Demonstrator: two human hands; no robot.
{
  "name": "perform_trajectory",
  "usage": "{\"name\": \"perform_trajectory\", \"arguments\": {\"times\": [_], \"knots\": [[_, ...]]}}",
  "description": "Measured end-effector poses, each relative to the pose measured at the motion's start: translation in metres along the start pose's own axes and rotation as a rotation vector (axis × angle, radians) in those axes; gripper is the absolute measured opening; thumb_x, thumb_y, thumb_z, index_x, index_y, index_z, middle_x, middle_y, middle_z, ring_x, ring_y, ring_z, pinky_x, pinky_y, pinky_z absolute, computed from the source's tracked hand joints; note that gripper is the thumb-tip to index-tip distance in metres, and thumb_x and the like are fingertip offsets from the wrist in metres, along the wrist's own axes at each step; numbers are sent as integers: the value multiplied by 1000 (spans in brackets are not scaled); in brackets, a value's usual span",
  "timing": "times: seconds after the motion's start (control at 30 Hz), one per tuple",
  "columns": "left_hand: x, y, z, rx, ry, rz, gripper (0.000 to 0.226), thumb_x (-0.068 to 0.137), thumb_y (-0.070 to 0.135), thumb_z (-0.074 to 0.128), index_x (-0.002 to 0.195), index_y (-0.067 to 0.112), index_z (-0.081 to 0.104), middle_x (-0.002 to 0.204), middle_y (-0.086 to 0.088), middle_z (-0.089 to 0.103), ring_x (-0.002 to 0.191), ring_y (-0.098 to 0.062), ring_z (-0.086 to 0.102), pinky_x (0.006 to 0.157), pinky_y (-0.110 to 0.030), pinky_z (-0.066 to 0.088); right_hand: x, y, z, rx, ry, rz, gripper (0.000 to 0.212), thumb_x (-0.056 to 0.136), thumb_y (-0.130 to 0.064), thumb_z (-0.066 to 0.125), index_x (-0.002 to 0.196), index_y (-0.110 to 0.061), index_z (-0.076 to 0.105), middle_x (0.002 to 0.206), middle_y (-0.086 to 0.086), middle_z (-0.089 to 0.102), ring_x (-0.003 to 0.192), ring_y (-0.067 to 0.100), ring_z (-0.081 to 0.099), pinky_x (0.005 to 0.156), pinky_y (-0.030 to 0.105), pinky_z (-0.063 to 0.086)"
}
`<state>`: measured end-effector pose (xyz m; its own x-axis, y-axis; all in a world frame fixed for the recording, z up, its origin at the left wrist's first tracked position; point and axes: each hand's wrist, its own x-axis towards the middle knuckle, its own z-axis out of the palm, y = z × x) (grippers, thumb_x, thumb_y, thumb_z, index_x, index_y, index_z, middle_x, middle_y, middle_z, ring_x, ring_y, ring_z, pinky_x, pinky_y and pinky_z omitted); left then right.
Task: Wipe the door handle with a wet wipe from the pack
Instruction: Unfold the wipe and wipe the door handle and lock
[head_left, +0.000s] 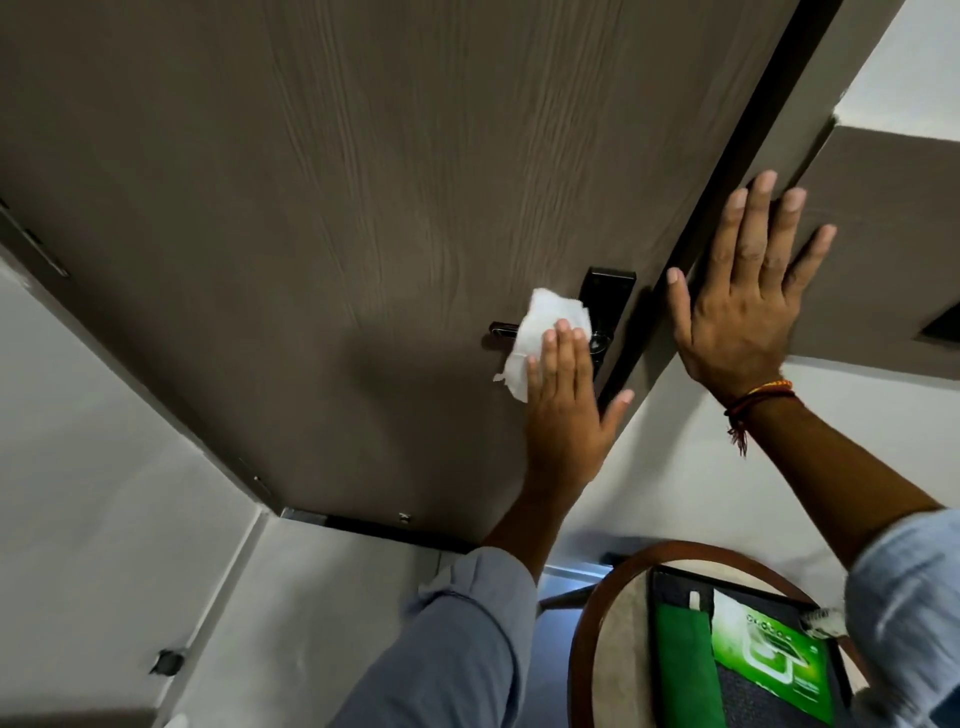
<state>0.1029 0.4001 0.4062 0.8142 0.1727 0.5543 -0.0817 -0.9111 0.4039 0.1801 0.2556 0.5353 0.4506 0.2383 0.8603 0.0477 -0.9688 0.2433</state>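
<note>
Fingers of the left hand (563, 400) press flat, holding the wet wipe (540, 332) on the door handle (503, 328) to rub it; the right hand (748, 291), beside the handle, spreads wide to steady the door (311, 208).

White walls (104, 467), round table (618, 639)

Home interior (brown door (311, 182), white walls (104, 519)).

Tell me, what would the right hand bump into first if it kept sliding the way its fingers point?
Probably just more door frame: the right hand lies flat against it, fingers pointing up along it, and nothing else shows there.
</note>
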Motion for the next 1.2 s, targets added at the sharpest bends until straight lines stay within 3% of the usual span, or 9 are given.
{"name": "perform_trajectory", "arguments": {"times": [0.17,0.33,0.4,0.57,0.7,0.77,0.9,1.2], "knots": [[-3,-1,2,99,-36,140,85,103,67,31,165,11,14,174,-9,13,163,-25,9,133,-43,1,-1,3,11,-18,76,-18,83,106,-48,44,166,-11,0,170,17,16,160,22,-19,130,50,-12],[7,-11,8,113,-18,307,77,104,62,37,163,14,26,172,-3,23,160,-18,17,131,-46,19,-2,4,15,-15,105,-31,82,106,-48,41,166,-10,0,175,5,-15,161,23,-18,130,51,-10],[9,-18,10,121,15,324,74,105,60,37,162,13,29,170,-2,22,158,-18,18,129,-47,22,-1,5,16,-13,110,-32,82,106,-49,41,166,-10,0,174,4,-18,161,23,-19,130,51,-11],[4,-30,19,189,-8,415,83,103,48,48,165,13,6,172,-6,24,161,-23,22,132,-50,11,-4,7,16,-13,124,-35,82,107,-51,39,165,-12,-4,169,14,11,161,22,-20,129,51,-12],[10,-24,23,203,23,380,79,104,48,43,165,11,8,172,-9,17,163,-24,10,133,-48,1,-1,5,18,-29,152,-62,82,106,-53,37,165,-12,-3,166,16,21,158,34,10,129,51,-12],[8,-27,26,195,26,389,80,104,46,45,165,10,8,172,-10,18,163,-24,4,133,-48,0,-1,6,20,-12,154,-73,83,106,-53,38,165,-12,-4,166,16,21,155,34,14,129,51,-12],[9,-38,24,172,28,452,77,104,44,48,165,11,13,172,-8,16,162,-21,-5,132,-46,-2,-4,8,23,-4,158,-83,84,106,-54,40,165,-13,-3,169,12,10,163,28,-6,129,51,-13],[8,-54,26,124,78,432,73,107,45,47,164,14,12,172,-8,22,163,-21,3,133,-49,3,-4,8,30,-12,185,-54,85,104,-56,41,165,-13,-1,169,9,6,160,21,-20,130,51,-11]]}}
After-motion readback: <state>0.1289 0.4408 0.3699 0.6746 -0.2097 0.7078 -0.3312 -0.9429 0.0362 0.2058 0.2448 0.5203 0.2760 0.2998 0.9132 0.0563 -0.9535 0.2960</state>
